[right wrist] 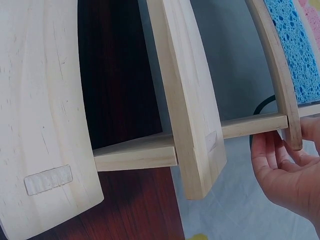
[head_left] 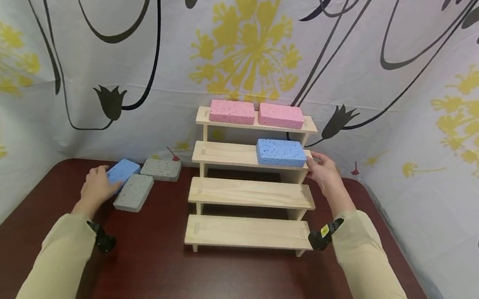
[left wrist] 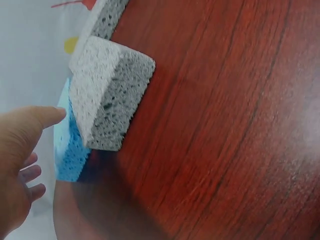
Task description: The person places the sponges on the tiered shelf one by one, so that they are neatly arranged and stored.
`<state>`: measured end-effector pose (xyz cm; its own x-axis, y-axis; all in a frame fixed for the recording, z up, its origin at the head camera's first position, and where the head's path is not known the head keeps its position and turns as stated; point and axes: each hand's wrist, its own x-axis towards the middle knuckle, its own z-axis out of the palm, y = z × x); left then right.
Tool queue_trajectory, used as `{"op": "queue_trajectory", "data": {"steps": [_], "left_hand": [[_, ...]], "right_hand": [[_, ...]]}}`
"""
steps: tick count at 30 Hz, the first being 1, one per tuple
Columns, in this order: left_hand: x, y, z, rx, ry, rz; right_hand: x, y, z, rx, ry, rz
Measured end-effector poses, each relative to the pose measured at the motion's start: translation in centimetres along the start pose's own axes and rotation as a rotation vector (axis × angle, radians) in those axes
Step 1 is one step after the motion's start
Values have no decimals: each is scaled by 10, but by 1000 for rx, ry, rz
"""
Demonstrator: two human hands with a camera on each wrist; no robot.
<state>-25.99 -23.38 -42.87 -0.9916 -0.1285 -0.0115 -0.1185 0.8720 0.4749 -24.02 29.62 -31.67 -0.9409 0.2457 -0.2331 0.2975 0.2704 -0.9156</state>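
At the near side of the sponges, a person's sleeves reach over the dark red counter [head_left: 226, 283], each wrist wearing a small black camera. The wooden rack [head_left: 249, 232] stands toward the far edge, right of its middle, its two lower shelves bare. By the left edge, the near gray sponge [head_left: 134, 192] lies aslant, touching the blue sponge on the counter [head_left: 122, 172]. The left hand [head_left: 96, 186] is over that blue one's outer side, its grip loose, thumb extended and fingers spread. The far gray sponge [head_left: 161, 170] lies at the far edge. The right hand [head_left: 325, 177] has its grip curled around the right end of the second shelf from the top, right beside the upper blue sponge [head_left: 281, 152] there. On the top shelf sit the left pink sponge [head_left: 232, 112] and right pink sponge [head_left: 280, 116], before a patterned cloth [head_left: 178, 66].
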Motion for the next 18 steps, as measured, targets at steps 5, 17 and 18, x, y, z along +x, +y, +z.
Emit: {"op": "queue_trajectory", "data": {"steps": [5, 17, 18], "left_hand": [[1, -9, 4, 20, -50, -21], [5, -13, 5, 37, -154, -40], [7, -13, 6, 39, -149, -39]], "right_hand": [[-2, 0, 1, 8, -6, -8], [-1, 1, 1, 31, 2, -8], [-1, 1, 0, 33, 3, -6]]}}
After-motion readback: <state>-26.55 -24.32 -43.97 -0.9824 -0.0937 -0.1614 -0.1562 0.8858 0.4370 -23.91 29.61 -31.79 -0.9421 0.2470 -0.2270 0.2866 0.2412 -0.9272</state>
